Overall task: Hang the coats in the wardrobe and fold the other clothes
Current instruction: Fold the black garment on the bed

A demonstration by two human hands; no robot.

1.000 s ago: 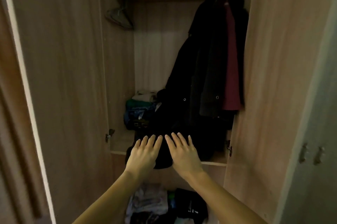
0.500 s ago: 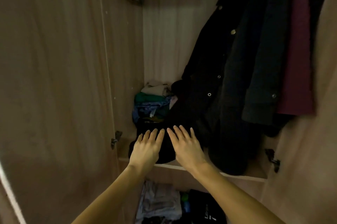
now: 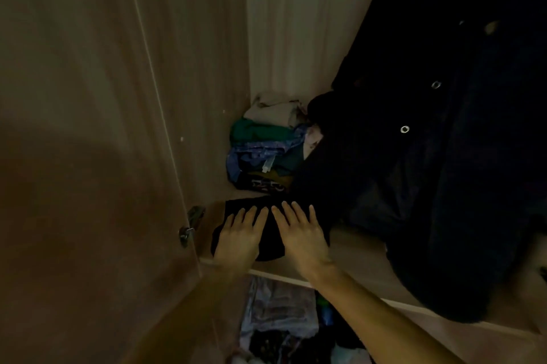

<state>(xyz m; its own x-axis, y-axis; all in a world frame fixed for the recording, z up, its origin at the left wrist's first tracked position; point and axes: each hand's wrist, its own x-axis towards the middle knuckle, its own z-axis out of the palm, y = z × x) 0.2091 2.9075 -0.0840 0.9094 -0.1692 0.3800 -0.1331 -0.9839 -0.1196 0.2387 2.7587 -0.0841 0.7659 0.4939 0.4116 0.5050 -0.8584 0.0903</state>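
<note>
a folded black garment (image 3: 270,242) lies at the shelf's (image 3: 358,257) front left corner, close to the front edge. the left hand (image 3: 236,238) and right hand (image 3: 302,233) rest flat on it, side by side, fingers straight and slightly spread. bare shelf runs right to the hanging dark coats (image 3: 429,156), whose hems drape onto it. a stack of folded clothes (image 3: 266,144) fills the back left corner; its bottom print is unreadable. the door hinge (image 3: 189,224) sits just left.

garment (image 3: 270,242) on shelf (image 3: 355,257) front-left; stack (image 3: 266,144) behind it; coats (image 3: 429,156) right; seemingly clothes (image 3: 281,313) below
</note>
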